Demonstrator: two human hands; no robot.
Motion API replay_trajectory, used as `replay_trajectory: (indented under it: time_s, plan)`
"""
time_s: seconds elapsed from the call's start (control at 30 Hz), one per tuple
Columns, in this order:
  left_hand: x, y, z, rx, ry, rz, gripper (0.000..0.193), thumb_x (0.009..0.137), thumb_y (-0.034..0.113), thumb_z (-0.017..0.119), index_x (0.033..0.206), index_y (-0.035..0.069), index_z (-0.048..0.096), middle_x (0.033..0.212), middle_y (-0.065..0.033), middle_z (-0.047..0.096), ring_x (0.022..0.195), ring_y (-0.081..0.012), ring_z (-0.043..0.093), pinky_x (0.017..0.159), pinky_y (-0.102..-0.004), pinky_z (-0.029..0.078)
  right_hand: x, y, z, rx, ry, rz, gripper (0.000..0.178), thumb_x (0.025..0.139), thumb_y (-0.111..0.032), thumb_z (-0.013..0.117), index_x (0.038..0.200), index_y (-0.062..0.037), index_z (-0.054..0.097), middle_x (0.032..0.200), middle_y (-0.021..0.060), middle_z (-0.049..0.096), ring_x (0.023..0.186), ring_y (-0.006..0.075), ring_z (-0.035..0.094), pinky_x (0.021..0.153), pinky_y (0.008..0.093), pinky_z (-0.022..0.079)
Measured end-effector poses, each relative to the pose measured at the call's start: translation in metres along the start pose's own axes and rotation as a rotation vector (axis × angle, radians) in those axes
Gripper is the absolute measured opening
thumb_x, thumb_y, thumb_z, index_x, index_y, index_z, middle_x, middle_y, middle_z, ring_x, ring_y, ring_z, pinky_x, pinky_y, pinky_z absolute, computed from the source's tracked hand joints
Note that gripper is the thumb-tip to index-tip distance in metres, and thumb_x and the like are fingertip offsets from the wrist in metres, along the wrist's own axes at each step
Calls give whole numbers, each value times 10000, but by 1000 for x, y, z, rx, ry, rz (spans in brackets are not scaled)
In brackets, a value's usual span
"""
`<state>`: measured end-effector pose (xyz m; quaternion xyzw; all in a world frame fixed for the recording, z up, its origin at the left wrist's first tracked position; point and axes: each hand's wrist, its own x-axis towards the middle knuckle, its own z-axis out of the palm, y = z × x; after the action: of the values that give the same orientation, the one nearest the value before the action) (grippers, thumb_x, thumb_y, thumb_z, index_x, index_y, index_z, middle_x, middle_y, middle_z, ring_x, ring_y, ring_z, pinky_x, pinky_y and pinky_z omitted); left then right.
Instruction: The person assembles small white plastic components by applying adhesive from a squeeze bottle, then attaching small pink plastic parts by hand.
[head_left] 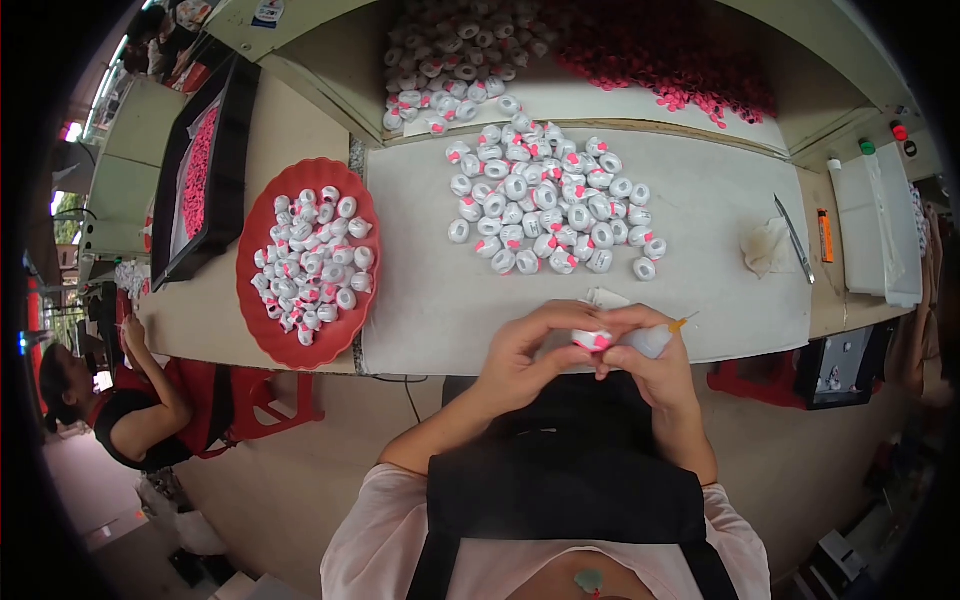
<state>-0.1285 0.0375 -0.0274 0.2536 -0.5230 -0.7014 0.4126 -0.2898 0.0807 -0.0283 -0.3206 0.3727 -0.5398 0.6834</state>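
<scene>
My left hand (525,358) and my right hand (650,365) meet at the near edge of the grey work mat (700,210). Together they pinch one small white piece with pink marks (592,340). My right hand also grips a small clear squeeze bottle (652,339) with a thin orange nozzle pointing right. Beyond my hands, a pile of several similar white and pink pieces (545,205) lies on the mat. A black apron covers my lap below the hands.
A red round tray (262,330) of white pieces sits at left. A black tray (200,180) holds pink parts. More white pieces (450,60) and pink parts (670,50) lie at the back. A blade (793,238), orange lighter (825,236) and crumpled tissue (765,246) lie right. Another person (130,400) sits lower left.
</scene>
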Motion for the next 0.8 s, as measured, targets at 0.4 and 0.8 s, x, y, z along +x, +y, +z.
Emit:
replay_trajectory:
  time_s: [0.4, 0.8]
  plan:
    - [-29, 67, -98, 1497, 523, 318, 400, 694, 43, 586, 1080, 22, 484, 1081, -138, 471, 995, -255, 433, 852, -338, 319, -31, -82, 38, 532, -767, -510, 75, 778, -53, 491, 824, -30, 437, 1033, 251, 489, 1018, 339, 448, 875, 429, 331]
    - [31, 9, -71, 1238, 539, 26, 270, 715, 124, 594, 950, 22, 510, 827, -84, 519, 765, -198, 468, 678, -294, 378, -32, -86, 62, 816, -905, -769, 126, 774, -94, 501, 858, -7, 535, 929, 272, 528, 887, 368, 522, 741, 401, 439]
